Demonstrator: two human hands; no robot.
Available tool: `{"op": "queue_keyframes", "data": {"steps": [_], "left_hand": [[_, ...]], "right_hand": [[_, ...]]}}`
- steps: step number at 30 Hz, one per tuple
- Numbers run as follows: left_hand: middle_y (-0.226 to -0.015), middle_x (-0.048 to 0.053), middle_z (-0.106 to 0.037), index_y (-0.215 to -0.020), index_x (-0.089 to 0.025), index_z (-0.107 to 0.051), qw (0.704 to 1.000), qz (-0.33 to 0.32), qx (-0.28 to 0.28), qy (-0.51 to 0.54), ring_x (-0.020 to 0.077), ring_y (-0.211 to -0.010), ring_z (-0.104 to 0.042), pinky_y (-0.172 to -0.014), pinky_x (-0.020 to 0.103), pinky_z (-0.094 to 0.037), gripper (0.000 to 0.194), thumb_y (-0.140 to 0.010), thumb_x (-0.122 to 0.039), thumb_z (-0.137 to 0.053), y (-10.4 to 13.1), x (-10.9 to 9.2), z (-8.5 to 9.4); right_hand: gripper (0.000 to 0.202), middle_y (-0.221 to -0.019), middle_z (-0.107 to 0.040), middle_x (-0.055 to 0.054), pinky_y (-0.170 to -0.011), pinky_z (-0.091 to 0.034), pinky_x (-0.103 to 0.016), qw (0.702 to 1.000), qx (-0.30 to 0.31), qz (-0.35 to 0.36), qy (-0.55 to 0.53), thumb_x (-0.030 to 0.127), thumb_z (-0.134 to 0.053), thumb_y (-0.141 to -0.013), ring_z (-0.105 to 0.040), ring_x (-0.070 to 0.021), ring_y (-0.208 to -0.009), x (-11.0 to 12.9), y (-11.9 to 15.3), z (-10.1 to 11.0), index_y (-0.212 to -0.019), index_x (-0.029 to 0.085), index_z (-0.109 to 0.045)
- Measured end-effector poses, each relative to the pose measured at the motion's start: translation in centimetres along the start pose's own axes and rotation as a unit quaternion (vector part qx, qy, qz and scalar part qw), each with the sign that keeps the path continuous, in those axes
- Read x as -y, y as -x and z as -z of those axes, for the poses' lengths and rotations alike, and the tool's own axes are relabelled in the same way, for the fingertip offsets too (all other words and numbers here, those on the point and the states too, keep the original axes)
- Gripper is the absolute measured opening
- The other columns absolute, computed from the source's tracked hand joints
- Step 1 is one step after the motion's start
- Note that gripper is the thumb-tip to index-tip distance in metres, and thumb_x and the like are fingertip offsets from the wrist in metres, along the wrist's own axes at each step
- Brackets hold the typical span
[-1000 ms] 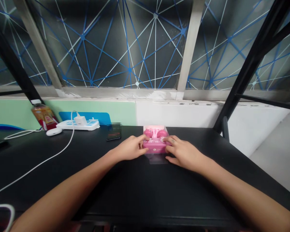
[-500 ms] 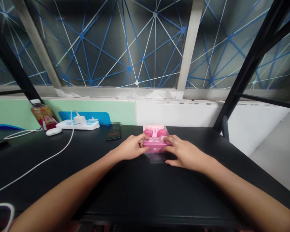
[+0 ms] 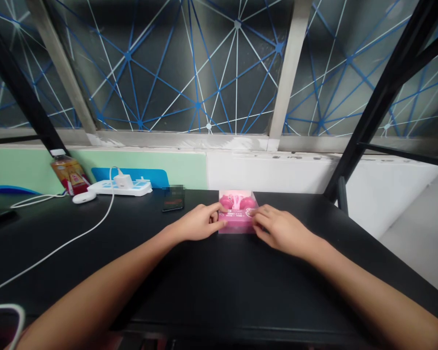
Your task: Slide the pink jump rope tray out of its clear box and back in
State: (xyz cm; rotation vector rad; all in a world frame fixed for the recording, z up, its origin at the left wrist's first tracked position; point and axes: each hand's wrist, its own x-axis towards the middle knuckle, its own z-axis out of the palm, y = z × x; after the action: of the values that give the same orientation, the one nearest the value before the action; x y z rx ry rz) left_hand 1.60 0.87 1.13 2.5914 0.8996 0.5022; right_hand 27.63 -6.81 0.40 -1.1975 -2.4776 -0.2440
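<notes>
A small pink box (image 3: 237,222) with a clear plastic cover lies on the black desk in front of me. Inside it show two round, bright pink pieces (image 3: 247,203) with paler pink parts between them; their kind is not clear. My left hand (image 3: 200,222) grips the box at its left edge, thumb low at the front corner and fingers bent over the top. At the right front corner, the fingers of my right hand (image 3: 277,226) are bent and pressed against the box. The right fingertips are partly hidden.
A black phone (image 3: 173,200) lies left of the box. Farther left are a white power strip (image 3: 136,188) with a plugged charger, a white rounded case (image 3: 83,197) and a drink bottle (image 3: 70,174). A white cable (image 3: 78,237) runs across the desk. Black frame posts stand at both sides.
The clear flap that lay out on the desk before the box now stands against its front. My right hand's thumb and fingers have closed in at the right corner. The left hand still holds on.
</notes>
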Motion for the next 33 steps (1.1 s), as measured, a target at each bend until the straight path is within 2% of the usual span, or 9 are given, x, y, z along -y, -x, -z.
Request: {"op": "queue_keyframes", "data": {"steps": [3, 6, 9, 15, 20, 25, 28, 30, 33], "left_hand": [[-0.065, -0.004, -0.061, -0.113, -0.022, -0.056, 1.0, 0.004, 0.006, -0.02, 0.0149, -0.059, -0.058, -0.056, 0.024, -0.035, 0.034, -0.09, -0.048, -0.054, 0.2, -0.3, 0.3], [-0.066, -0.003, -0.06, -0.11, -0.022, -0.058, 0.998, 0.005, -0.016, -0.056, 0.0158, -0.06, -0.058, -0.055, 0.024, -0.034, 0.035, -0.087, -0.048, -0.06, 0.2, -0.3, 0.2], [-0.064, -0.003, -0.059, -0.109, -0.022, -0.058, 0.997, -0.001, -0.024, -0.072, 0.0155, -0.058, -0.057, -0.055, 0.024, -0.033, 0.031, -0.089, -0.045, -0.058, 0.1, -0.1, 0.0], [-0.065, -0.004, -0.059, -0.108, -0.023, -0.059, 0.999, 0.001, -0.008, -0.047, 0.0145, -0.059, -0.057, -0.055, 0.024, -0.034, 0.027, -0.088, -0.041, -0.059, 0.0, 0.0, 0.1], [-0.063, -0.004, -0.056, -0.103, -0.023, -0.062, 0.998, 0.007, -0.029, -0.053, 0.0131, -0.057, -0.054, -0.055, 0.023, -0.034, 0.024, -0.087, -0.041, -0.058, -0.1, -0.2, 0.0], [-0.065, -0.003, -0.054, -0.104, -0.023, -0.062, 0.998, -0.009, -0.018, -0.053, 0.0137, -0.059, -0.052, -0.057, 0.024, -0.036, 0.024, -0.088, -0.041, -0.058, -0.1, 0.0, 0.3], [-0.078, 0.0, -0.057, -0.106, -0.024, -0.063, 0.997, -0.017, -0.035, -0.067, 0.0167, -0.071, -0.057, -0.066, 0.026, -0.043, 0.027, -0.087, -0.042, -0.061, 0.0, 0.1, 0.3], [-0.098, 0.004, -0.059, -0.108, -0.025, -0.065, 0.996, -0.022, -0.059, -0.067, 0.0199, -0.087, -0.06, -0.079, 0.03, -0.047, 0.029, -0.085, -0.042, -0.063, 0.0, 0.1, 0.2], [-0.124, 0.006, -0.054, -0.108, -0.025, -0.064, 0.995, -0.046, -0.07, -0.046, 0.024, -0.113, -0.055, -0.099, 0.035, -0.043, 0.025, -0.086, -0.037, -0.063, 0.1, 0.0, 0.0]], "right_hand": [[0.013, -0.09, -0.064, -0.007, -0.073, -0.053, -0.037, 0.996, -0.042, -0.024, -0.078, 0.018, -0.054, -0.088, -0.059, -0.0225, -0.087, 0.0, -0.1, -0.3, -0.1, 0.02, -0.059], [0.026, -0.108, -0.062, -0.009, -0.086, -0.051, -0.042, 0.99, -0.069, -0.024, -0.123, 0.019, -0.057, -0.087, -0.058, -0.0239, -0.101, -0.5, -0.1, -0.8, -0.113, 0.022, -0.058], [0.027, -0.123, -0.057, -0.01, -0.097, -0.048, -0.046, 0.988, -0.072, -0.031, -0.132, 0.022, -0.058, -0.089, -0.055, -0.0255, -0.113, -1.2, 0.0, -1.4, -0.115, 0.025, -0.061], [0.024, -0.11, -0.064, -0.008, -0.091, -0.05, -0.044, 0.988, -0.075, -0.021, -0.136, 0.022, -0.057, -0.092, -0.059, -0.0239, -0.104, -2.0, -0.1, -1.6, -0.112, 0.027, -0.068], [0.018, -0.102, -0.067, -0.006, -0.087, -0.053, -0.044, 0.979, -0.106, -0.048, -0.164, 0.023, -0.061, -0.09, -0.062, -0.0236, -0.097, -1.7, -0.3, -1.9, -0.103, 0.027, -0.072], [0.02, -0.103, -0.066, -0.006, -0.089, -0.052, -0.045, 0.976, -0.097, -0.051, -0.187, 0.024, -0.062, -0.088, -0.062, -0.024, -0.099, -1.9, -0.3, -1.8, -0.106, 0.028, -0.071], [0.025, -0.108, -0.065, -0.007, -0.092, -0.052, -0.043, 0.977, -0.088, -0.038, -0.191, 0.022, -0.063, -0.088, -0.061, -0.0231, -0.102, -2.2, -0.2, -1.8, -0.112, 0.027, -0.069], [0.026, -0.109, -0.065, -0.007, -0.092, -0.052, -0.043, 0.977, -0.089, -0.032, -0.19, 0.021, -0.063, -0.087, -0.061, -0.0229, -0.103, -2.2, -0.1, -1.8, -0.112, 0.026, -0.068], [0.023, -0.107, -0.066, -0.006, -0.092, -0.051, -0.044, 0.977, -0.097, -0.029, -0.186, 0.019, -0.062, -0.088, -0.061, -0.023, -0.103, -2.2, -0.1, -1.8, -0.108, 0.026, -0.069]]}}
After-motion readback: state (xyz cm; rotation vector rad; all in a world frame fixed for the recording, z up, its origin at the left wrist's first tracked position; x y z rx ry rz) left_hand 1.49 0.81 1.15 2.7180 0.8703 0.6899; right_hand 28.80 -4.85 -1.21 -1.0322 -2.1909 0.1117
